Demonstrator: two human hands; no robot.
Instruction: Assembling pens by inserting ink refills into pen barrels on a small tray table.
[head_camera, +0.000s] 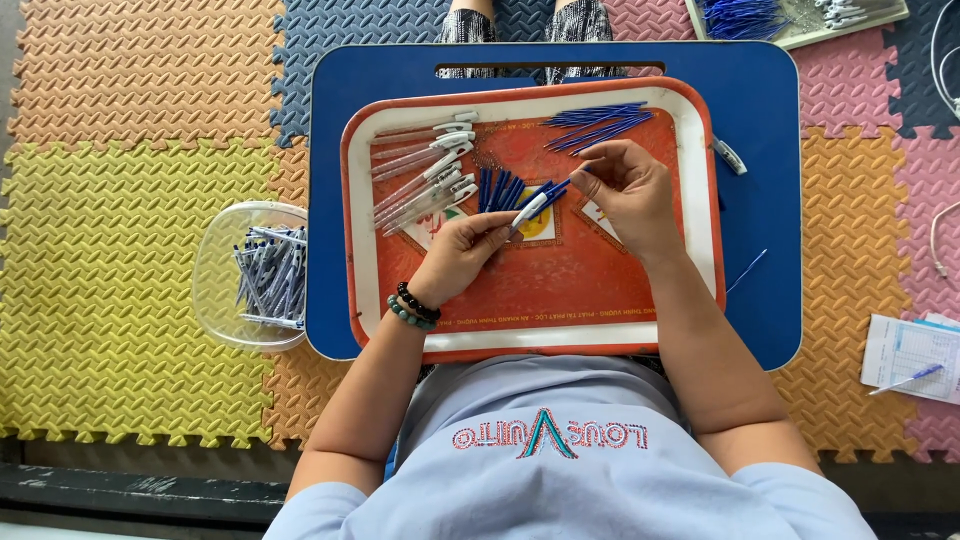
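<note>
My left hand (462, 252) holds a white and blue pen part (532, 207) over the orange tray (520, 330). My right hand (625, 190) pinches a thin blue refill (560, 186) at the part's tip, so both hands meet on the same pen. Several clear pen barrels with white clips (425, 170) lie in a row on the tray's left. A small pile of blue caps (500, 188) sits just beyond my left hand. Several blue refills (598, 124) lie at the tray's far right.
The tray rests on a blue lap table (760, 200) over coloured foam floor mats. A clear plastic tub (255, 270) of finished pens stands to the left. A paper sheet with a pen (912, 360) lies at the right. Another tray of parts (790, 18) sits far right.
</note>
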